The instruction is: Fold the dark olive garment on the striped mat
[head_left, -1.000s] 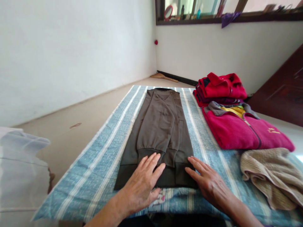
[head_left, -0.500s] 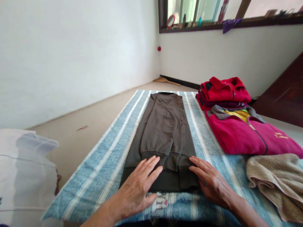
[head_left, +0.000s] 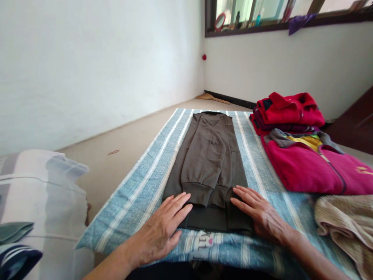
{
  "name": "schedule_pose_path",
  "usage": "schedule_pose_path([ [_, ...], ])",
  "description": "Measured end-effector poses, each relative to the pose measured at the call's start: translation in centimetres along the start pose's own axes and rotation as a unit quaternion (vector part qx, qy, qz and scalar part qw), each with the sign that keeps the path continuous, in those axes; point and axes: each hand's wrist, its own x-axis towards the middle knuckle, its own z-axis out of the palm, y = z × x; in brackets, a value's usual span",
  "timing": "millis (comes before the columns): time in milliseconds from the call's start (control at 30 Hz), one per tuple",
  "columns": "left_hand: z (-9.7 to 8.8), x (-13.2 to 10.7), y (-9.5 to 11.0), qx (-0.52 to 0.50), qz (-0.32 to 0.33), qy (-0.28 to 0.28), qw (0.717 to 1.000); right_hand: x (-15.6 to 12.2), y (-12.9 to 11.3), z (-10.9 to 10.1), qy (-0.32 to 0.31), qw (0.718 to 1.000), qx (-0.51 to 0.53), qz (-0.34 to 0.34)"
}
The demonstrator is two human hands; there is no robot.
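Note:
A dark grey-brown jacket (head_left: 205, 155) lies folded lengthwise, its collar at the far end and its sleeves laid down over the body with the cuffs toward me. My left hand (head_left: 163, 223) rests flat, fingers stretched out, on the left side of the hem near the cuff. On the right side of the hem, my right hand (head_left: 258, 210) lies with its fingers extended and apart. Neither hand grips the cloth. Beneath the jacket is a blue and white striped cloth (head_left: 145, 167).
To the right lie a folded magenta zip jacket (head_left: 317, 169), a stack of red garments (head_left: 291, 109) behind it, and a beige towel (head_left: 349, 221) nearer me. A whitish covered heap (head_left: 49, 202) stands at left, with dark folded cloth (head_left: 17, 252). White walls meet beyond.
The view has shifted left, so things appear further right. My left hand has moved slightly outward toward the jacket's left edge; both hands stay flat at the hem.

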Motion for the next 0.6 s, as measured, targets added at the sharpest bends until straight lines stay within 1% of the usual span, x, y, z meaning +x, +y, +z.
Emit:
schedule_pose_path([
  [133, -0.6, -0.5, -0.4, 0.009, 0.015, -0.020, 1.000, 0.7, 0.5, -0.4, 0.001, 0.999, 0.031, -0.006],
  [267, -1.4, -1.6, -1.8, 0.024, 0.030, -0.027, 0.999, 1.1, 1.0, -0.5, 0.008, 0.998, 0.059, -0.017],
  [367, -2.3, -2.4, -3.3, 0.035, 0.031, -0.011, 0.999, 1.1, 1.3, -0.5, -0.007, 0.998, 0.054, -0.017],
  [433, -3.1, -2.8, -4.1, 0.037, 0.031, -0.010, 0.999, 1.0, 1.2, -0.5, -0.021, 0.999, 0.043, -0.020],
  [533, -3.9, -3.2, -5.1, 0.037, 0.041, -0.034, 0.998, 0.9, 1.1, -0.6, -0.035, 0.998, 0.029, -0.032],
  [600, -4.1, -3.5, -5.6, 0.038, 0.047, -0.044, 0.997, 0.9, 0.9, -0.5, -0.035, 0.998, 0.023, -0.039],
])
